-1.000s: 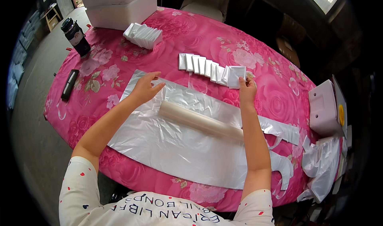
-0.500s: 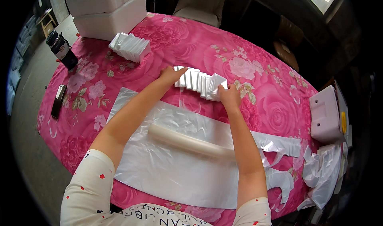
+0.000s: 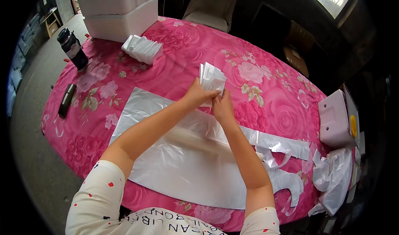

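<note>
Both the left hand (image 3: 198, 94) and the right hand (image 3: 224, 106), in the head view, pinch one gathered bundle of white packets (image 3: 212, 77), which is near the far edge of the plastic sheet (image 3: 187, 185). Another packet row (image 3: 143, 50) lies near the white foam boxes (image 3: 126, 21).

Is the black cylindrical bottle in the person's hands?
No: the left hand and the right hand hold folded white plastic packets, while the black cylindrical bottle stands apart, farther left.
</note>
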A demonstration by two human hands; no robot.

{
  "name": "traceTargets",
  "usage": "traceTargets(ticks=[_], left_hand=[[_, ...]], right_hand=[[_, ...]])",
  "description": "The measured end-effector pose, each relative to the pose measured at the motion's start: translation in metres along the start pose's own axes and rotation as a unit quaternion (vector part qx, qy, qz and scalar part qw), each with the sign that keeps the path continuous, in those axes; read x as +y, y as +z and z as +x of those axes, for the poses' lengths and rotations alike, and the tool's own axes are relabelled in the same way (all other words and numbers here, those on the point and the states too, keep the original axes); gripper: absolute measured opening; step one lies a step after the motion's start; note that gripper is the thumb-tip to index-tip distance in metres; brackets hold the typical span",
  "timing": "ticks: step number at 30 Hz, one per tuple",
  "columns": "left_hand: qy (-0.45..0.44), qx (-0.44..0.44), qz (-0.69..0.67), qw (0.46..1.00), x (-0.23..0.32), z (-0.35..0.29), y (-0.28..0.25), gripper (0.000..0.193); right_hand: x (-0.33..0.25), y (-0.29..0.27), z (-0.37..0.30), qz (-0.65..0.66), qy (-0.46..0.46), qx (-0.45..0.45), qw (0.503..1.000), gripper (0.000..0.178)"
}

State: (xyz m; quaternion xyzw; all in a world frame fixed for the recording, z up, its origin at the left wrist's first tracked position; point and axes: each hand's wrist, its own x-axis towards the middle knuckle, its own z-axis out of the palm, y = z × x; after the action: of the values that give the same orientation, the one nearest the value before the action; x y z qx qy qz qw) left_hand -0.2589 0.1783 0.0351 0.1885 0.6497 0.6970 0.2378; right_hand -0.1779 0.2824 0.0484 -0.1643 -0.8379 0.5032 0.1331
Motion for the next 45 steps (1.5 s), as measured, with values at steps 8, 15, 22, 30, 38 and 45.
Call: traceTargets(ticks=[8,15,22,30,38,45], left_hand=[[0.187,-0.022,0.016,0.982,-0.006,-0.189,0.009,0.060],[0.259,-0.029,0.185,0.948,-0.050,-0.241,0.011,0.108],[0.307,-0.066,0.152,0.937,-0.053,-0.246,0.020,0.140],[0.270,-0.048,0.271,0.923,-0.066,-0.240,0.014,0.099],[0.238,-0.039,0.228,0.943,-0.067,-0.246,0.008,0.063],[0.214,0.006,0.236,0.948,-0.050,-0.251,0.012,0.059]], right_hand=[[-0.023,-0.014,-0.170,0.184,-0.136,-0.078,0.970,0.071],[0.023,0.000,-0.236,0.140,-0.093,-0.120,0.979,0.087],[0.021,0.009,-0.240,0.280,-0.102,-0.133,0.945,0.118],[0.040,0.018,-0.227,0.064,-0.096,-0.081,0.990,0.079],[0.018,0.018,-0.221,0.074,-0.075,-0.068,0.992,0.041],[0.022,0.017,-0.216,0.083,-0.054,-0.119,0.988,0.040]])
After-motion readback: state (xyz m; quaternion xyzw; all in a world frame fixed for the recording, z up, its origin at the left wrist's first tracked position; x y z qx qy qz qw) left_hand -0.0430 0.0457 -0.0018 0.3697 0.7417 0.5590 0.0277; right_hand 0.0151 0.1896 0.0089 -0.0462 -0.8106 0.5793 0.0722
